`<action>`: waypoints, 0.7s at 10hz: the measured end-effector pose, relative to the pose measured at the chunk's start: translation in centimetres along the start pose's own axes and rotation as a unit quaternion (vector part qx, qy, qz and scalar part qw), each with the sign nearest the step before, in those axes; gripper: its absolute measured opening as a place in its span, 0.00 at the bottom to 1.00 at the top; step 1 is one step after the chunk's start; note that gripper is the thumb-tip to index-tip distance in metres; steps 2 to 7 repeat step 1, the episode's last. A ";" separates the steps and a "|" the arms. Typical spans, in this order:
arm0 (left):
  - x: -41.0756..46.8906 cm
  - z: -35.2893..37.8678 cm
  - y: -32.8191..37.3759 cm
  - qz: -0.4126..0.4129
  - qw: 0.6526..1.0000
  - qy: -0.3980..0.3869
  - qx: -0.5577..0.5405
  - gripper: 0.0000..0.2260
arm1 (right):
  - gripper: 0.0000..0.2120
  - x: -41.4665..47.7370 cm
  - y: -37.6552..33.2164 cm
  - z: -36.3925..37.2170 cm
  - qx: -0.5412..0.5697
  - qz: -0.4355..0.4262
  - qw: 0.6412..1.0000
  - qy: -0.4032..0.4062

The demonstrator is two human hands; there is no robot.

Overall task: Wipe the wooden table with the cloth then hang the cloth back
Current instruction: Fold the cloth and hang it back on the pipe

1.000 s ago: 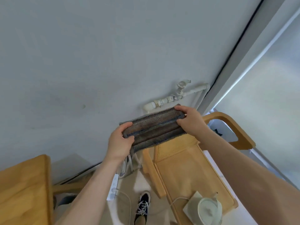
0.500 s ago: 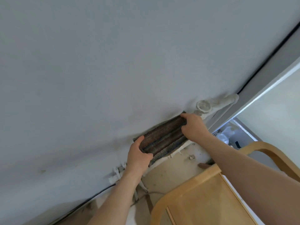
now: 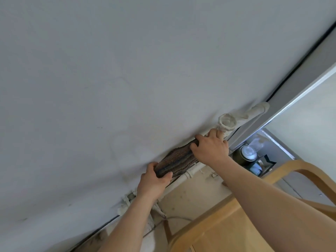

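A dark brown cloth (image 3: 177, 160) with blue stripes lies folded along a white pipe (image 3: 189, 172) that runs low along the grey wall. My left hand (image 3: 154, 180) grips the cloth's lower left end, thumb over its front. At the upper right end my right hand (image 3: 210, 148) presses down on the cloth, its fingers reaching toward the pipe's round fitting (image 3: 227, 122). The cloth's back side against the wall is hidden.
A bent-wood chair (image 3: 236, 211) stands below my arms at the lower right. Jars and a dark container (image 3: 245, 155) sit in the corner by a grey door frame (image 3: 291, 99). Cables and white brackets (image 3: 131, 199) run along the wall's foot.
The cloth went from held in the air in front of the wall down onto the pipe. Both hands moved forward with it, and my view came closer to the wall.
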State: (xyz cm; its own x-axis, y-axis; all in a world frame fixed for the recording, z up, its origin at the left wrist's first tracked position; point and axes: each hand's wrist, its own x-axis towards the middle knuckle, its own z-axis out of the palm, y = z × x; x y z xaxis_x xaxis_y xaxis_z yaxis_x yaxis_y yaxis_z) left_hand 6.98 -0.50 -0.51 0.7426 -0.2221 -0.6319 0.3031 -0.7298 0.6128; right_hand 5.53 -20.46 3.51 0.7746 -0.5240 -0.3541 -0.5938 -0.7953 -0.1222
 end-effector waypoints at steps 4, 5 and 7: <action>-0.9 -0.1 -0.2 -0.002 1.000 0.029 0.012 0.33 | 0.20 -1.2 0.2 -0.8 0.072 -0.005 0.996 0.051; -0.9 -0.1 -0.2 -0.002 1.000 0.029 0.012 0.33 | 0.20 -1.2 0.2 -0.8 0.072 -0.005 0.996 0.051; -0.9 -0.1 -0.2 -0.002 1.000 0.029 0.012 0.33 | 0.20 -1.2 0.2 -0.8 0.072 -0.005 0.996 0.051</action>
